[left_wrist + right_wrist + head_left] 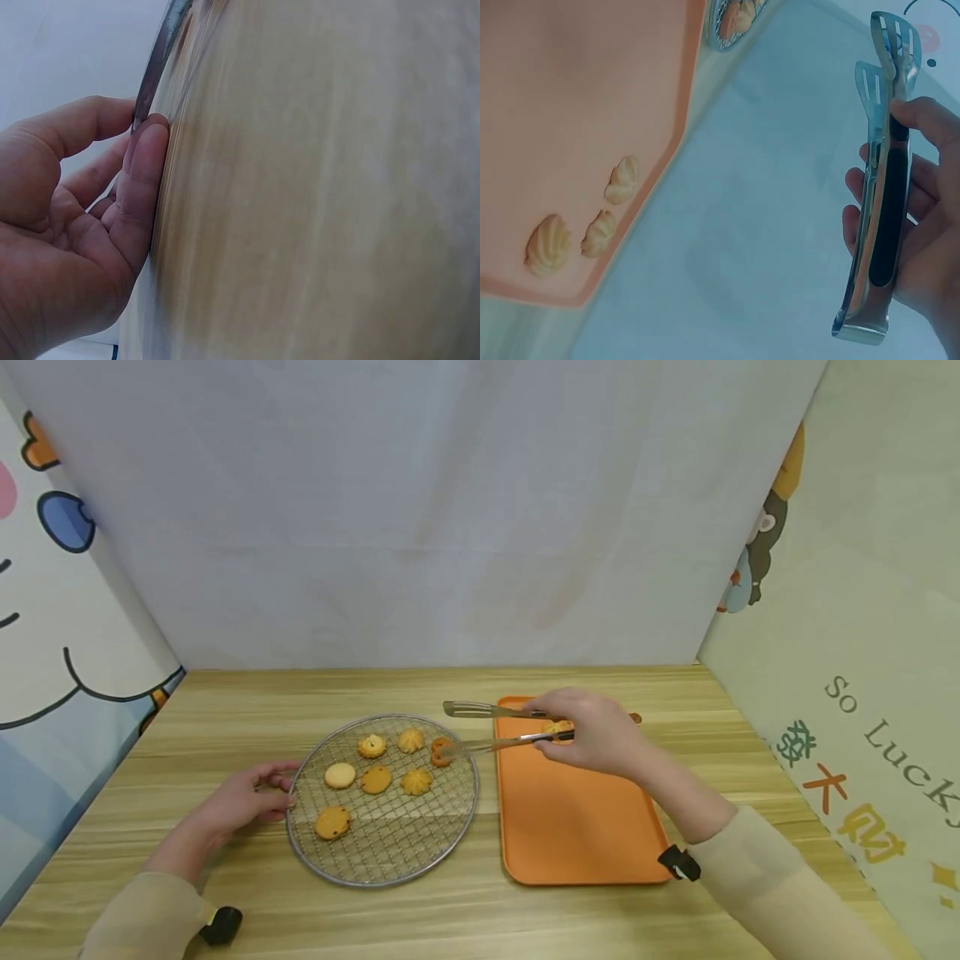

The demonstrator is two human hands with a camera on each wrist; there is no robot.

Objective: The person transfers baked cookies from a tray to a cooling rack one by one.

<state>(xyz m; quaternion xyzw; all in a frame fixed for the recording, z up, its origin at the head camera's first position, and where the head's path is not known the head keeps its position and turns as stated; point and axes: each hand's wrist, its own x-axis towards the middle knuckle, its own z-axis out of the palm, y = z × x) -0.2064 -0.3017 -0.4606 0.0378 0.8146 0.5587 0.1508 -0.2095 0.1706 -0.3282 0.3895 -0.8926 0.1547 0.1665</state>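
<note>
My left hand holds the left rim of a round wire rack; in the left wrist view its fingertips meet at the thin metal edge. Several cookies lie on the rack, among them a plain round cookie, a chip-dotted cookie and a reddish-brown pretzel-shaped cookie. My right hand grips slotted metal tongs with black handle pads. Their arms are spread apart, the lower tip over the pretzel-shaped cookie, the upper beyond the rack's far edge.
To the right of the rack lies an orange tray. Piped cookies, such as a swirled cookie, sit near one corner of it, partly hidden by my right hand in the head view. A pale curtain rises behind the wooden table.
</note>
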